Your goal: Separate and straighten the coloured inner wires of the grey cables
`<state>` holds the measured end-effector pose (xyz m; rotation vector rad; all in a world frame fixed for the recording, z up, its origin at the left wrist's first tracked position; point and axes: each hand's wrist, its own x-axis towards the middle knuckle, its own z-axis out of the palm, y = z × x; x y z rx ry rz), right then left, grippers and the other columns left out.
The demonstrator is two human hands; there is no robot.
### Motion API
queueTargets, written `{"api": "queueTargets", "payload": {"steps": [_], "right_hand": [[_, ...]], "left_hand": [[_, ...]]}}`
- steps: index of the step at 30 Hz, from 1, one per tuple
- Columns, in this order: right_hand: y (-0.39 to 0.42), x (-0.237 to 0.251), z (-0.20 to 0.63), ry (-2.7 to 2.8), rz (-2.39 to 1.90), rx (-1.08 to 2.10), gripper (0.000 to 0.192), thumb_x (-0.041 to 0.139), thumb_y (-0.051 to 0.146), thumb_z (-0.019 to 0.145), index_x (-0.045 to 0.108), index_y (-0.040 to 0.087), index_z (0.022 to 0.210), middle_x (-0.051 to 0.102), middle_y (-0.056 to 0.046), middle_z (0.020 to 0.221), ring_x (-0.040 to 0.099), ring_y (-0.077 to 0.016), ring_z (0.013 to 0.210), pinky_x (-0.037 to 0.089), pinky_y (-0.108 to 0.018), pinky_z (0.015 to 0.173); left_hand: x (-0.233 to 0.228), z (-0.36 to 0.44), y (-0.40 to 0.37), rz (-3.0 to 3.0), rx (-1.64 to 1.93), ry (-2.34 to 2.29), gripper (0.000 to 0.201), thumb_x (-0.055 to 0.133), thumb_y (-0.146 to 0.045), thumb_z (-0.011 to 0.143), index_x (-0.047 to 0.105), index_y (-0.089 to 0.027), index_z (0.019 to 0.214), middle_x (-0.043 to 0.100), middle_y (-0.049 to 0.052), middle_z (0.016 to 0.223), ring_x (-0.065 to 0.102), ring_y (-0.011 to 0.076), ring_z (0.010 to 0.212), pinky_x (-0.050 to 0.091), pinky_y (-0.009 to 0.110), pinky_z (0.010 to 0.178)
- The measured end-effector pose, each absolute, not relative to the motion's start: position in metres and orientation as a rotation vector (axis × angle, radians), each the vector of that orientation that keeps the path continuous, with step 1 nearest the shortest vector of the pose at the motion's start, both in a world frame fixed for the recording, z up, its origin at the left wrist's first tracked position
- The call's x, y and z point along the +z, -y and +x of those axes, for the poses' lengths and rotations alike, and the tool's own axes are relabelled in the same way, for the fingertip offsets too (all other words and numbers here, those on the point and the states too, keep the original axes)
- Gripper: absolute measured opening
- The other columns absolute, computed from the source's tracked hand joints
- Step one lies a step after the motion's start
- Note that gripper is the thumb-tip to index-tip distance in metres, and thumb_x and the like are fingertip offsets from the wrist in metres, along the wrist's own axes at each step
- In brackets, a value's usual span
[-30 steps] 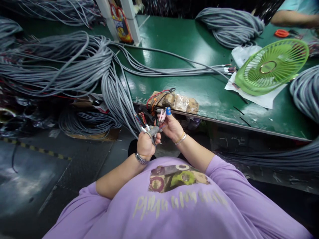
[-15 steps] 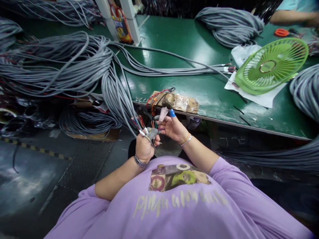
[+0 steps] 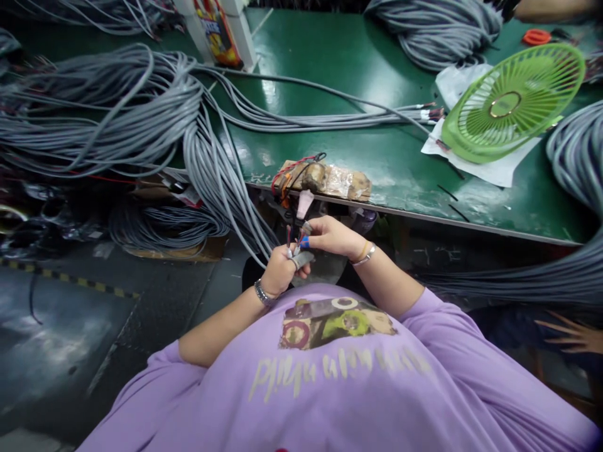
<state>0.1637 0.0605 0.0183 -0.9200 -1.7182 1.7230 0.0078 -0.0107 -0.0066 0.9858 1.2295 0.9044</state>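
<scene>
My left hand [image 3: 279, 271] is closed round the ends of several grey cables [image 3: 258, 221], which run down to it from the bundle on the table. Thin red and dark wires [image 3: 289, 236] stick up out of the white-tipped ends above its thumb. A grey piece, perhaps a wrapping or tool, lies across the fingers. My right hand [image 3: 336, 237], with a blue cover [image 3: 305, 242] on one finger, pinches at the thin wires just right of the left hand. Behind the hands, a pale pink tapered piece [image 3: 304, 204] hangs at the table edge.
On the green table [image 3: 301, 53] lie a large grey cable bundle [image 3: 136, 113], a taped block [image 3: 336, 181] with wires at the front edge, and a green fan [image 3: 513, 103]. More cable coils [image 3: 438, 31] lie behind. Another person's hand [image 3: 572, 333] shows at right.
My right hand has turned over from palm-up with the thumb raised to a pinch on the wires. The view has tipped slightly down, and another person's hand has appeared at right.
</scene>
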Motion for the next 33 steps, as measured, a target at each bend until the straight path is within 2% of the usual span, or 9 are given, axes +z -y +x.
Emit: {"api": "queueTargets", "payload": {"steps": [5,8,12,17,20,22,25,28,33], "right_hand": [[-0.056,0.013,0.17,1.655,-0.897,1.697,0.023,0.07,0.034,0.073,0.066,0.011,0.077,0.06,0.001,0.066,0.049,-0.0077,0.06,0.04,-0.02,0.056],[-0.059,0.002,0.179,1.372,-0.945,1.799,0.033,0.072,0.044,0.073,0.066,0.013,0.08,0.065,-0.001,0.072,0.054,-0.0084,0.062,0.046,-0.021,0.061],[-0.068,-0.013,0.18,0.949,-1.063,1.888,0.041,0.066,0.056,0.078,0.064,0.015,0.083,0.064,-0.002,0.073,0.056,-0.0078,0.058,0.049,-0.021,0.057],[-0.078,-0.011,0.159,0.82,-0.951,2.074,0.049,0.052,0.063,0.085,0.062,0.015,0.085,0.064,-0.003,0.074,0.054,-0.0079,0.056,0.048,-0.021,0.052],[-0.082,-0.004,0.147,0.852,-0.794,2.13,0.047,0.064,0.062,0.076,0.062,0.016,0.088,0.062,-0.001,0.075,0.051,-0.0075,0.055,0.043,-0.02,0.049],[-0.083,-0.003,0.141,0.888,-0.733,2.045,0.046,0.073,0.057,0.069,0.061,0.016,0.085,0.06,0.001,0.071,0.045,-0.0057,0.052,0.037,-0.018,0.046],[-0.083,-0.005,0.135,0.897,-0.761,1.868,0.046,0.072,0.059,0.069,0.059,0.015,0.075,0.052,0.004,0.062,0.037,-0.0042,0.048,0.029,-0.018,0.043],[-0.083,-0.007,0.131,0.813,-0.772,1.868,0.052,0.064,0.066,0.072,0.062,0.015,0.078,0.051,0.003,0.061,0.037,-0.0049,0.048,0.029,-0.019,0.044],[-0.086,-0.002,0.128,0.625,-0.752,1.959,0.048,0.067,0.063,0.073,0.063,0.015,0.079,0.052,0.004,0.061,0.039,-0.0055,0.05,0.034,-0.019,0.047]], "left_hand": [[0.002,0.006,0.009,0.91,0.783,-1.161,0.028,0.073,-0.037,0.067,0.059,-0.014,0.062,0.061,0.002,0.048,0.053,0.0095,0.037,0.042,0.019,0.038],[0.005,0.006,0.01,0.809,0.941,-1.137,0.029,0.074,-0.039,0.067,0.06,-0.014,0.066,0.062,0.0,0.049,0.054,0.0094,0.038,0.043,0.019,0.039],[0.011,0.008,0.01,0.694,1.151,-1.115,0.03,0.075,-0.041,0.066,0.062,-0.014,0.07,0.061,-0.001,0.05,0.054,0.0084,0.039,0.042,0.018,0.038],[0.02,0.017,0.005,0.622,1.226,-1.134,0.033,0.077,-0.042,0.062,0.064,-0.013,0.071,0.061,-0.001,0.05,0.053,0.0082,0.038,0.042,0.018,0.038],[0.022,0.02,0.0,0.583,1.248,-1.132,0.032,0.077,-0.041,0.061,0.065,-0.013,0.07,0.061,-0.001,0.049,0.052,0.0077,0.037,0.04,0.017,0.036],[0.022,0.019,-0.003,0.56,1.265,-1.133,0.03,0.077,-0.039,0.062,0.065,-0.012,0.07,0.061,-0.001,0.049,0.052,0.0073,0.037,0.039,0.017,0.036],[0.022,0.016,-0.005,0.517,1.274,-1.147,0.028,0.076,-0.037,0.063,0.064,-0.013,0.069,0.06,-0.001,0.049,0.052,0.007,0.037,0.039,0.016,0.036],[0.021,0.014,-0.007,0.496,1.276,-1.143,0.026,0.075,-0.036,0.063,0.064,-0.013,0.067,0.06,-0.001,0.049,0.051,0.0067,0.037,0.038,0.016,0.036],[0.017,0.014,-0.009,0.524,1.261,-1.126,0.024,0.073,-0.035,0.065,0.064,-0.013,0.067,0.06,-0.001,0.049,0.051,0.0069,0.037,0.037,0.017,0.036]]}}
